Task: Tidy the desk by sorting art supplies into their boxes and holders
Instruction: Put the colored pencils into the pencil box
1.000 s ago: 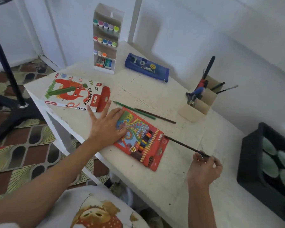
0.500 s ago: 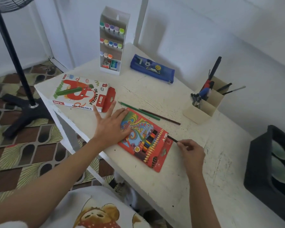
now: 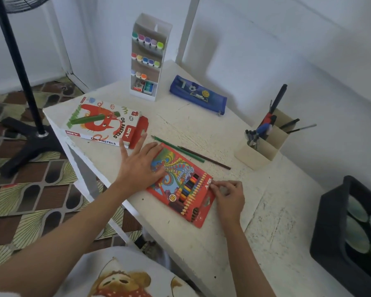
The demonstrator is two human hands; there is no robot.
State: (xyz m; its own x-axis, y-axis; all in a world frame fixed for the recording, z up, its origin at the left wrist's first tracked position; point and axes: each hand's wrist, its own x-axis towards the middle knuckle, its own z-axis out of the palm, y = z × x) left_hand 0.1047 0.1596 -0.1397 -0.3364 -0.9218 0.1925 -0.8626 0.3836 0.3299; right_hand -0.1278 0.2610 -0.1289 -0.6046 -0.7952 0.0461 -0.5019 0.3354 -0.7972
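Fingers [image 3: 153,147]: left hand [image 3: 135,168] spread flat on "18" pencil box [image 3: 186,189], right hand [image 3: 229,196] pinched at its edge

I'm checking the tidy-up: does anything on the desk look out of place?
Yes. A green pencil and a dark brown pencil lie loose on the desk, just beyond the red coloured-pencil box, not in any box or holder. The oil pastels box also has its red end flap open.

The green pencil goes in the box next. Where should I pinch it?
Pinch the green pencil near its pointed end, from above, with your fingers across the shaft. It lies flat on the desk, and the brown pencil lies close beside its blunt end.
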